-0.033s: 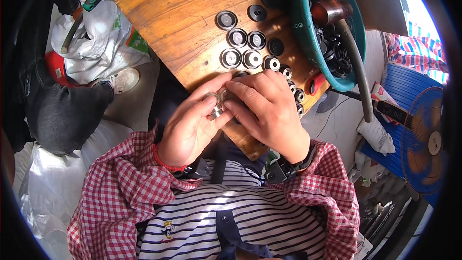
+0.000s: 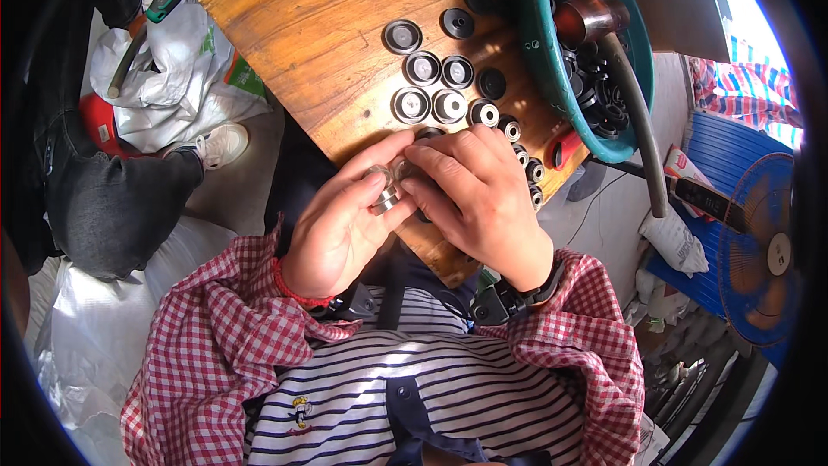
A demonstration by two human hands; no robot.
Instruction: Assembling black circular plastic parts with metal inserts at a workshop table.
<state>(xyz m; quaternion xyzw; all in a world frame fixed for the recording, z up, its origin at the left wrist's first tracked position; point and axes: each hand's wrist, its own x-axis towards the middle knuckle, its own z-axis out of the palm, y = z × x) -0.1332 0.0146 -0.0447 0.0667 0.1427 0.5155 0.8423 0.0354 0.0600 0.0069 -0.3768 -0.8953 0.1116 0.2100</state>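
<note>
Small shiny metal bearings [image 2: 385, 199] lie in the curled fingers of my left hand [image 2: 323, 233], just over the table's near corner. From the other side, the thumb and fingers of my right hand [image 2: 483, 194] are closed in a pinch against these bearings, partly covering them. How many there are is hidden. Beyond my hands, black round wheels [image 2: 423, 68] stand on the wooden table [image 2: 302, 34]. Several, such as the wheel [image 2: 449, 106] near my right knuckles, have a metal ring in the centre. Another dark piece [image 2: 429, 133] shows partly behind my right fingers.
At the right, a green basin [image 2: 536, 43] full of black parts has a hammer [image 2: 591, 19] across it. A red object [image 2: 565, 148] lies by the basin. A fan [image 2: 768, 250] stands far right. Another person's leg [image 2: 129, 198] and white sacks [image 2: 185, 78] are at left.
</note>
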